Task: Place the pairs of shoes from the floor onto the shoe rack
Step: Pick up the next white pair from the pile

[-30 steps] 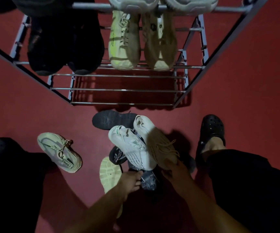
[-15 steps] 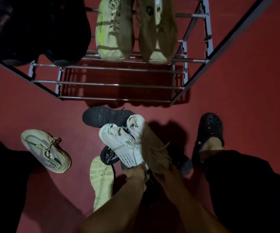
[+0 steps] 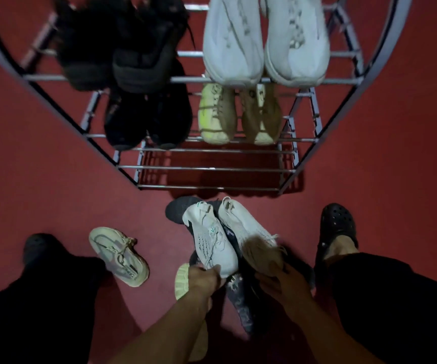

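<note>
Hands low at near centre, each on a white knit sneaker. Left hand [image 3: 203,281] has fingers curled round the heel of the left white sneaker [image 3: 212,240]; right hand [image 3: 281,283] grips the heel of the right white sneaker [image 3: 246,224], fingers closed. Both sneakers point toward the shoe rack [image 3: 212,169], over dark shoes [image 3: 178,211] on the red floor [image 3: 54,179]. Cream sneaker [image 3: 118,254] lies alone to the left. Rack's far shelves hold black pairs, a white pair [image 3: 264,48] and a yellow-tan pair [image 3: 238,114]; near bottom bars bare.
</note>
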`<state>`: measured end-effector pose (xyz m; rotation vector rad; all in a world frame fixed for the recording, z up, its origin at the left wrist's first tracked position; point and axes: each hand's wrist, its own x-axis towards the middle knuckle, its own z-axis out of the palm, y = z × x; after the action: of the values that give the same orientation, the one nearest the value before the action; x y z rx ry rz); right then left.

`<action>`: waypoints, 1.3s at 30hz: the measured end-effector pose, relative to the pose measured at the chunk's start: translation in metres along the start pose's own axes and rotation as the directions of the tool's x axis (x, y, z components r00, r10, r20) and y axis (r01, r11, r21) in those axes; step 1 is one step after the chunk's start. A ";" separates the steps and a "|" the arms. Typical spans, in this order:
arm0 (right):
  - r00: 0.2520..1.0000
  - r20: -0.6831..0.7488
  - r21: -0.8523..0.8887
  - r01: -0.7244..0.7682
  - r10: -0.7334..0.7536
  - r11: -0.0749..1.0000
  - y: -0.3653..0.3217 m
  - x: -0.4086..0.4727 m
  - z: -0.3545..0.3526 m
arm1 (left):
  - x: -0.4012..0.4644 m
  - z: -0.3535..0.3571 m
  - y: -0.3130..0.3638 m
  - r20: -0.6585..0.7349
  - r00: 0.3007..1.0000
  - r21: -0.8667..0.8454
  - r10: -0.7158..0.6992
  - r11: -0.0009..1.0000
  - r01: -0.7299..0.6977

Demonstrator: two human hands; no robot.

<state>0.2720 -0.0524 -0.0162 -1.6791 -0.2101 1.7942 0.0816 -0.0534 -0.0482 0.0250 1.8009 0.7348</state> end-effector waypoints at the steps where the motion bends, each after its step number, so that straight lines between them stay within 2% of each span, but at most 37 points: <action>1: 1.000 0.014 -0.015 0.018 -0.017 1.000 -0.002 -0.011 0.008 | -0.002 -0.012 0.008 0.039 0.999 0.001 0.004 1.000 -0.004; 6: 0.988 0.090 -0.068 0.135 -0.128 0.989 -0.010 -0.060 0.046 | -0.029 -0.059 0.042 0.140 0.987 -0.038 0.074 0.997 -0.069; 12: 0.980 0.095 -0.022 0.177 -0.174 0.984 -0.018 -0.102 0.084 | -0.058 -0.113 0.082 0.214 0.960 -0.091 0.179 0.982 -0.163; 18: 0.979 0.089 0.074 0.179 -0.185 0.981 -0.033 -0.112 0.124 | -0.067 -0.150 0.123 0.194 0.941 -0.130 0.278 0.958 -0.256; 26: 0.990 0.066 0.241 0.107 -0.126 0.965 -0.048 -0.065 0.177 | -0.031 -0.155 0.162 0.240 0.916 -0.225 0.321 0.937 -0.269; 32: 0.986 0.139 0.311 0.047 -0.095 0.949 -0.064 -0.001 0.222 | 0.021 -0.141 0.191 0.188 0.925 -0.319 0.331 0.911 -0.261; 39: 0.973 0.206 0.297 0.041 -0.106 0.954 -0.091 0.061 0.282 | 0.073 -0.123 0.240 0.152 0.881 -0.336 0.447 0.862 -0.380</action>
<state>0.0432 0.1406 0.0280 -1.2522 -0.0961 1.8523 -0.1324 0.1092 0.0279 0.2975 1.4623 1.2586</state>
